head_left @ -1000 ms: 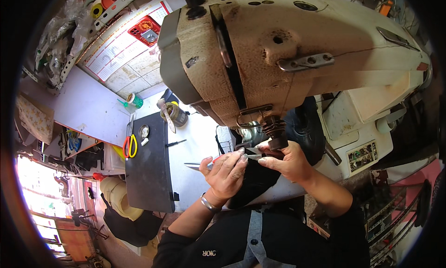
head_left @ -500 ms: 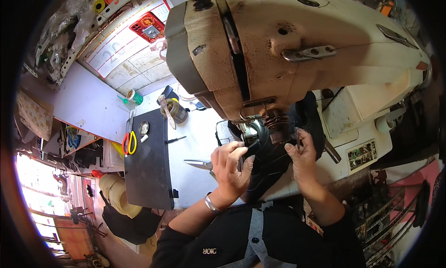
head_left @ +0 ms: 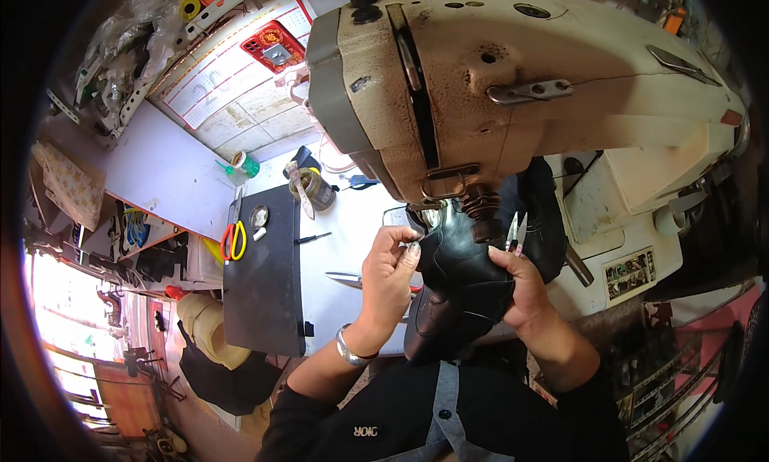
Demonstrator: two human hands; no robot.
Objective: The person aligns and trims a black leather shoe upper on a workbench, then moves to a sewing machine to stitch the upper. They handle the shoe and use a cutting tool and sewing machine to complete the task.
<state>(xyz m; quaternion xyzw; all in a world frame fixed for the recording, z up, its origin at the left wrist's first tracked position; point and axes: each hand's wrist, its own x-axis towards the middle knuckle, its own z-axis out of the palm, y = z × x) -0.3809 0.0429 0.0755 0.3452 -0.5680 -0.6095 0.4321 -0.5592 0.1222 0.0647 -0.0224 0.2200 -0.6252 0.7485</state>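
A black leather shoe lies under the head of a large sewing machine, its near end toward my body. My left hand is closed in a pinch at the shoe's left edge; what is between the fingertips is too small to make out. On the other side, my right hand has its thumb on the shoe. From that hand a pair of small thread snips sticks up, its two pointed blades apart. The machine's dark presser part hides some of the leather.
Left of the hands, scissors lie on the white table. A black board carries yellow-and-red-handled scissors and a small round tin. Behind stands a jar with a brush. A parts tray sits at the right.
The snips' blades now show above my right hand, and its thumb has come down on the shoe. My left fingers have drawn together into a pinch. More of the leather is in sight.
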